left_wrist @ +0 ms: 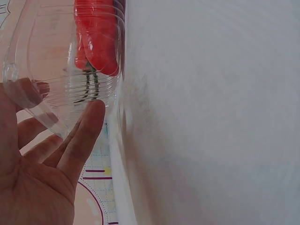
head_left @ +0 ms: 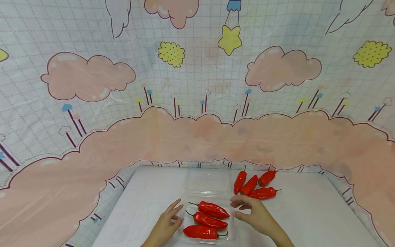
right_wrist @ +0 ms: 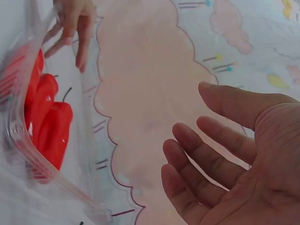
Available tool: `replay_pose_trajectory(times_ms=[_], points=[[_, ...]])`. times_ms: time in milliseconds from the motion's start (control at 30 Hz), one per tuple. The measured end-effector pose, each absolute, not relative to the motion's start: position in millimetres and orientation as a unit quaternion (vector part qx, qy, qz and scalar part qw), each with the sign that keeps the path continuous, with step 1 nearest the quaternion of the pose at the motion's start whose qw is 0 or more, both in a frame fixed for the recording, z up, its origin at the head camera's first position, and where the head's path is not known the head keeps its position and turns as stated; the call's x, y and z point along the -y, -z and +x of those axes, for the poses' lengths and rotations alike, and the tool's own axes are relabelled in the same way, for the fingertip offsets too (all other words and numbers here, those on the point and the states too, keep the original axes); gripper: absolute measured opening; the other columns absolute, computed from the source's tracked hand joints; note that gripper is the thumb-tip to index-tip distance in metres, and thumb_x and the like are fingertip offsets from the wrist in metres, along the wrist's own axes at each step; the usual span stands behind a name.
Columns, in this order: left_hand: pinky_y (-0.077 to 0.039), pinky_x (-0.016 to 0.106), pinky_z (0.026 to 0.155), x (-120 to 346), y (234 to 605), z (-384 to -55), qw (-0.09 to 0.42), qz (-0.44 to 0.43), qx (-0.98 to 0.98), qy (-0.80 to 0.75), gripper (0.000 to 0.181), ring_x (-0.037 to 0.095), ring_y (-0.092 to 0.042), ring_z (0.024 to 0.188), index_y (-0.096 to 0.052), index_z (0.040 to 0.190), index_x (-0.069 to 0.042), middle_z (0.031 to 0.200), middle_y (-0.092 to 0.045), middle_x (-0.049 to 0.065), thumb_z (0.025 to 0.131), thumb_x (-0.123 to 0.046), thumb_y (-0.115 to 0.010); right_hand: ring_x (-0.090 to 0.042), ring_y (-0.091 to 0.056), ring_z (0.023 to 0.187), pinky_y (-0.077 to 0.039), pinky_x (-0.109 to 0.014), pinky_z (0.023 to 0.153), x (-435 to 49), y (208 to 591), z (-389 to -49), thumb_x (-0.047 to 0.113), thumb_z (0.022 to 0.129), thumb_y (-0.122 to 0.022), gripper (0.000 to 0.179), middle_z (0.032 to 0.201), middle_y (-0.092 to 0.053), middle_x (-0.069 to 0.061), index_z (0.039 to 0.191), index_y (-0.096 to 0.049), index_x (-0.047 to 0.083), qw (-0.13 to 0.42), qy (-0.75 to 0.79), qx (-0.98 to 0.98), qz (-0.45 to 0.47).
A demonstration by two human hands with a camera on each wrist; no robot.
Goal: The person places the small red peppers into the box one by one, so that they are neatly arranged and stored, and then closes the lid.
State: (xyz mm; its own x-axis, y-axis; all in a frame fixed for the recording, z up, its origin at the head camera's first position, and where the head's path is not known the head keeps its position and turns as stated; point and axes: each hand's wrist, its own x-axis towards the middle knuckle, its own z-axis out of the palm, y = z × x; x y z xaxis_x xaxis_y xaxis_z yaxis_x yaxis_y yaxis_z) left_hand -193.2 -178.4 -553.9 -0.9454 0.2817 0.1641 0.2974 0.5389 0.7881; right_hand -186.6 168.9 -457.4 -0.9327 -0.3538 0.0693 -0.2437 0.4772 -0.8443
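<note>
Three red peppers with green stems lie side by side in a clear plastic clamshell box [head_left: 232, 224]: a far one [head_left: 213, 209], a middle one [head_left: 210, 220] and a near one [head_left: 200, 232]. The box's lid [head_left: 209, 181] is folded back, away from the person. My left hand [head_left: 166, 223] is at the box's left side with fingers loosely extended. In the left wrist view its fingers [left_wrist: 82, 140] lie along the ribbed plastic wall. To the right of the box, my right hand [head_left: 256, 214] has relaxed, slightly bent fingers. Nothing is between them in the right wrist view.
Several loose red peppers [head_left: 263, 193] lie in a group on the white table [head_left: 308, 206], right of the lid. A patterned cloth [head_left: 197, 140] with clouds and stars hangs behind the table and down around its sides.
</note>
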Motion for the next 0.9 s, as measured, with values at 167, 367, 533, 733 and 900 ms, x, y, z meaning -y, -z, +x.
replay_pose_trajectory(times_ms=[167, 367, 533, 733, 900], points=[[-0.057, 0.015, 0.072, 178, 555, -193, 0.012, -0.166, 0.877, 0.45, 0.048, 0.002, -0.065, 0.084, -0.055, 0.136, 0.002, 0.153, -0.04, 0.02, 0.092, -0.015, -0.066, -0.017, -0.066, 0.097, -0.056, -0.019, 0.085, -180, 456, -189, 0.029, 0.084, -0.077, 0.038, 0.11, -0.071, -0.004, 0.118, -0.066, 0.016, 0.04, 0.483, -0.861, -0.155], [-0.057, 0.015, 0.071, 178, 556, -193, 0.011, -0.163, 0.879, 0.449, 0.048, 0.001, -0.064, 0.084, -0.055, 0.136, 0.002, 0.153, -0.04, 0.02, 0.092, -0.015, -0.066, -0.011, -0.065, 0.096, -0.054, -0.015, 0.083, -192, 456, -191, 0.027, 0.086, -0.075, 0.036, 0.109, -0.071, -0.003, 0.119, -0.066, 0.014, 0.028, 0.492, -0.858, -0.144], [-0.057, 0.015, 0.073, 177, 555, -194, 0.002, -0.148, 0.886, 0.439, 0.048, 0.002, -0.064, 0.084, -0.055, 0.137, 0.0, 0.154, -0.04, 0.017, 0.092, -0.016, -0.065, -0.012, -0.065, 0.098, -0.056, -0.018, 0.084, -203, 457, -194, 0.029, 0.086, -0.075, 0.04, 0.112, -0.071, -0.002, 0.121, -0.065, 0.012, 0.028, 0.495, -0.859, -0.128], [-0.058, 0.017, 0.074, 177, 554, -195, -0.007, -0.14, 0.889, 0.437, 0.049, 0.004, -0.065, 0.085, -0.054, 0.138, 0.0, 0.155, -0.039, 0.017, 0.093, -0.016, -0.064, -0.013, -0.066, 0.099, -0.056, -0.02, 0.087, -213, 460, -198, 0.028, 0.086, -0.075, 0.037, 0.113, -0.071, -0.002, 0.119, -0.067, 0.013, 0.015, 0.49, -0.866, -0.101], [-0.058, 0.018, 0.075, 177, 554, -194, -0.007, -0.142, 0.889, 0.436, 0.049, 0.004, -0.065, 0.085, -0.054, 0.138, 0.0, 0.155, -0.039, 0.017, 0.093, -0.016, -0.064, -0.014, -0.066, 0.1, -0.055, -0.02, 0.088, -221, 460, -199, 0.025, 0.086, -0.075, 0.035, 0.114, -0.07, -0.004, 0.118, -0.067, 0.013, -0.008, 0.488, -0.869, -0.086]])
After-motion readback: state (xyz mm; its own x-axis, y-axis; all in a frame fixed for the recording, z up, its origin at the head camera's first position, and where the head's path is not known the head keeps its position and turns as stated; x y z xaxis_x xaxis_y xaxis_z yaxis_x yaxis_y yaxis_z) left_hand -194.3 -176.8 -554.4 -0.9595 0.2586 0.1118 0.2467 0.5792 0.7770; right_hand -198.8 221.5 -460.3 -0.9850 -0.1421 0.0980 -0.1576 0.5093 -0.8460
